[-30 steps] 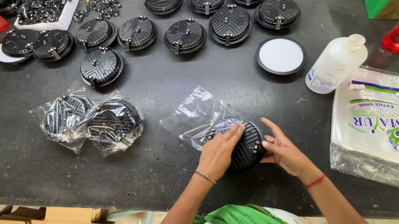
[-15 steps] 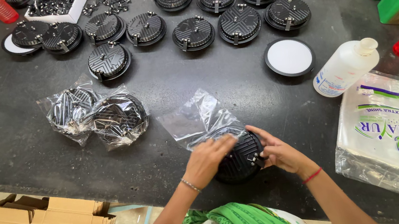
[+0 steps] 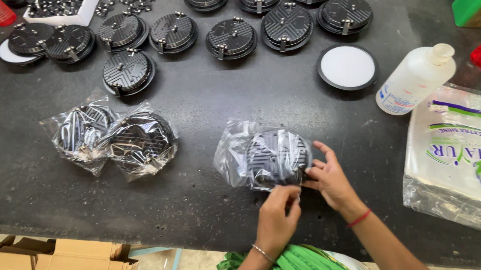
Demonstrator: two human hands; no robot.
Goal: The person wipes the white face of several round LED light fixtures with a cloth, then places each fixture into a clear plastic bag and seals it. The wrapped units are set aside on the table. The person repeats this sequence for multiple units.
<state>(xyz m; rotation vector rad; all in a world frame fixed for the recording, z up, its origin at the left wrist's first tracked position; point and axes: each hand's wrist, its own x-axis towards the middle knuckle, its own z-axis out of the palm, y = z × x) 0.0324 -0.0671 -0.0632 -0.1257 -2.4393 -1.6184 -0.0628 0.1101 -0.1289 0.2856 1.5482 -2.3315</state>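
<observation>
Sitting at the near edge of the dark worktop (image 3: 189, 98), the black ribbed round fitting (image 3: 278, 158) is inside a clear plastic bag (image 3: 236, 150), and both the left hand (image 3: 277, 220) and right hand (image 3: 330, 179) pinch the bag's open mouth with curled fingers; closing it neatly seems to call for even tension on the film. Two bagged fittings (image 3: 116, 139) lie well to the left, a white bottle (image 3: 413, 80) and a packet of bags (image 3: 463, 159) lie to the right, and nothing crowds the hands.

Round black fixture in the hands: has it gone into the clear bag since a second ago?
Yes. The round black fixture now lies inside the clear bag, nearer the white-faced disc than before.
</observation>
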